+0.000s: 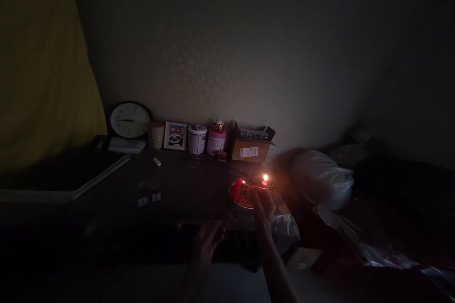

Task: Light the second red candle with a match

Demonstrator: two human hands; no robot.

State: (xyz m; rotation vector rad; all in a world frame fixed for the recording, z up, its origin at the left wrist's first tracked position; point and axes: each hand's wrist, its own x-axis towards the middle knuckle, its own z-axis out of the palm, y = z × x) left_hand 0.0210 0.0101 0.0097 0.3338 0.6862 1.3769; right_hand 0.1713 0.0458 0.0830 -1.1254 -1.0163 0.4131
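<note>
In the dim head view, a plate (244, 206) holds a dark loose filling and a red candle (237, 190) standing upright at its left. Another red candle (264, 183) burns behind my right hand (263, 206), its flame bright. My right hand is closed in a pinch over the plate's right side. A small burning stick (243, 182) seems to reach from its fingers, its glowing tip beside the left candle's top. Lower and to the left, my left hand (209, 240) hovers before the table edge with curled fingers. What it holds, if anything, is lost in the dark.
Along the wall stand a round clock (130, 120), a panda picture (175, 136), a white tin (197, 139), a pink tin (216, 142) bearing a figurine, and an open cardboard box (250, 150). A white plastic bag (322, 179) lies right of the candles.
</note>
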